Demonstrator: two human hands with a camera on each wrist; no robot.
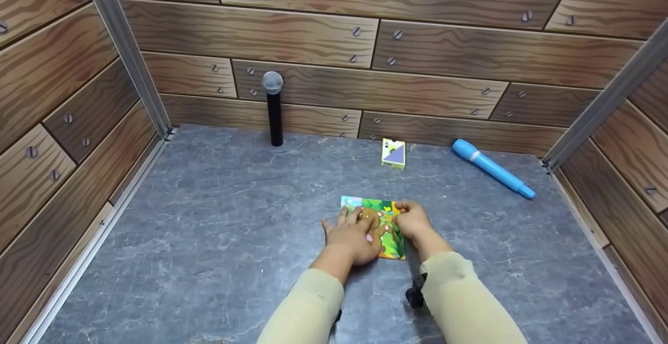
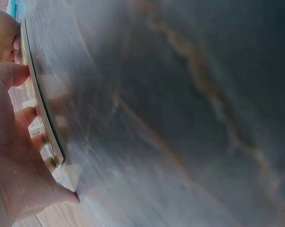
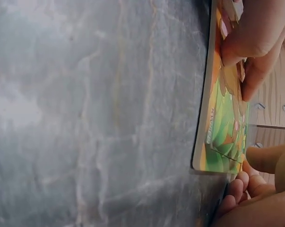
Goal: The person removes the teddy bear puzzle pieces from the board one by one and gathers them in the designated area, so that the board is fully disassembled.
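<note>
A flat picture puzzle board (image 1: pixel 392 247), with a brown cartoon animal on a green background, lies on the grey marbled tabletop. My left hand (image 1: pixel 348 238) rests over its left half with fingers spread, covering part of the picture. In the right wrist view the left fingertips (image 3: pixel 232 54) press on the puzzle's surface. At the right edge, my right hand (image 1: pixel 415 221) pinches the board near its upper corner between thumb and index finger, the other fingers curled beside it. The left wrist view shows the board's thin side edge (image 2: pixel 43 101) along the left fingers.
A black microphone with a silver mesh head (image 1: pixel 274 111) stands upright at the back left. Behind the puzzle is a small yellow and purple card box (image 1: pixel 393 153). A blue microphone-shaped stick (image 1: pixel 493 169) lies at the back right. Wood-patterned walls (image 1: pixel 302 36) enclose the table.
</note>
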